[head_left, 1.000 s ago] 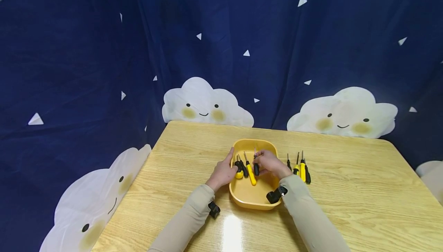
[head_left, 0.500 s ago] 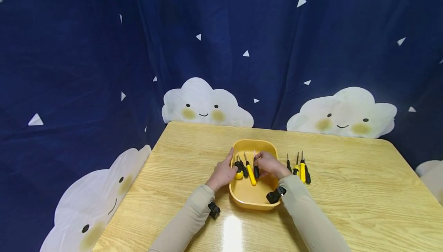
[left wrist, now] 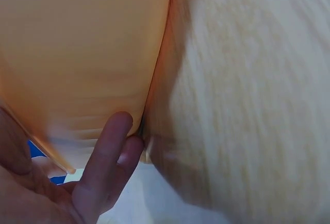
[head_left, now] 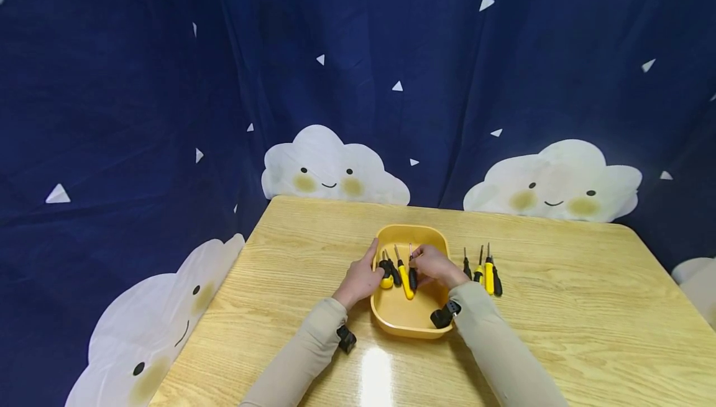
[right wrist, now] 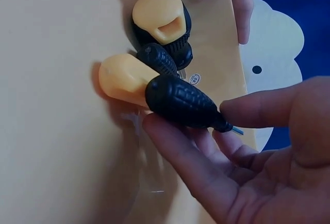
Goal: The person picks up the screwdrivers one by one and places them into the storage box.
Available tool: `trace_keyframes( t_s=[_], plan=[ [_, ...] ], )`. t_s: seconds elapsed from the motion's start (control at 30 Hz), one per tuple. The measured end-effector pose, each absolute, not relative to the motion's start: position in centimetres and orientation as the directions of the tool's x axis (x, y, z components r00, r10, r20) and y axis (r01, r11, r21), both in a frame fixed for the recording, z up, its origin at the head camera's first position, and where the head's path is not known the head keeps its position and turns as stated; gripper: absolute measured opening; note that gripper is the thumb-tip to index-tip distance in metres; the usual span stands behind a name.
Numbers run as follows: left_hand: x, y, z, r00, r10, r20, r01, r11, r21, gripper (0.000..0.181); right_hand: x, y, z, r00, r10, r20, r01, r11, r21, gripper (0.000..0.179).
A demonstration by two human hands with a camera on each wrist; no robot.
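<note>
An orange-yellow plastic basin stands on the wooden table. My left hand holds its left wall, with the thumb over the rim and fingers against the outside. Inside the basin, my right hand pinches a black-handled screwdriver near the base of its handle, thumb on one side and fingers on the other. Right beside that one lies a yellow-handled screwdriver. Further left are another black-handled screwdriver and a stubby yellow-and-black screwdriver, close to the left wall.
To the right of the basin, several more screwdrivers lie in a row on the table, among them a yellow-handled screwdriver and a black-handled screwdriver. A dark blue curtain with clouds hangs behind the table.
The black-handled screwdriver in my right hand has moved slightly down and left, closer to the yellow-handled one. My left hand has stayed on the basin wall.
</note>
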State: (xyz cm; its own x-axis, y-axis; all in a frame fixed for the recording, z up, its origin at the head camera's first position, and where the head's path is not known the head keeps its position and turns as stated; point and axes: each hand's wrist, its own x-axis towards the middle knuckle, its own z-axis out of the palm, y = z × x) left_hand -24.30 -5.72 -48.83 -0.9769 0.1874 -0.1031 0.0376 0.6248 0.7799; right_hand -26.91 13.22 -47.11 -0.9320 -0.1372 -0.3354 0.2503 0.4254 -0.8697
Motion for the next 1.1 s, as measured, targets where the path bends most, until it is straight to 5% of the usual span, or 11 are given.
trace_keyframes(
  t_s=[1.1],
  plan=[
    [-24.31, -5.74, -48.78, -0.978, 0.186, -0.097, 0.041, 0.621, 0.783, 0.070, -26.95, 13.06, -46.63, -0.941, -0.130, -0.314, 0.216, 0.485, -0.848, 0.013]
  ],
)
